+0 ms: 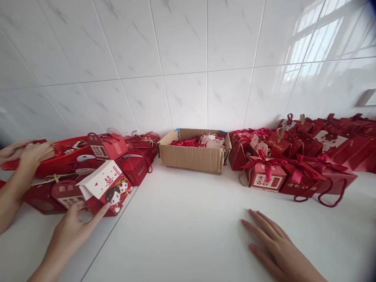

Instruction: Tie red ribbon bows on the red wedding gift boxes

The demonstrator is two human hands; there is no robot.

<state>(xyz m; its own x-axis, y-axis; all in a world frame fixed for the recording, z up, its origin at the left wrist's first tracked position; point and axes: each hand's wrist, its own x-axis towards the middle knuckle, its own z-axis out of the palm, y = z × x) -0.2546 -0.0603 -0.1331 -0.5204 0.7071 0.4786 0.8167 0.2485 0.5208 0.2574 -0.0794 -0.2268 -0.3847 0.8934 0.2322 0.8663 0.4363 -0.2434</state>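
Cartoon box [109, 190] within the left grip [71, 226]

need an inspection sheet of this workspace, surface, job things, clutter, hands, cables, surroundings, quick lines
Surface: white tabletop, with a seam running toward the front left.
Job's things: cartoon box at the left, tilted, its pale panel facing up; red boxes behind it.
Clutter: open carton near the wall, red items inside; ribboned boxes crowded at the right; red tray at the far left.
Hands: left hand touches the cartoon box, firmness of grip unclear; right hand is open, holding nothing.
Cables: nothing seen.
Surroundings: pale tiled wall, window reflection at upper right; another person's hands by the red tray.
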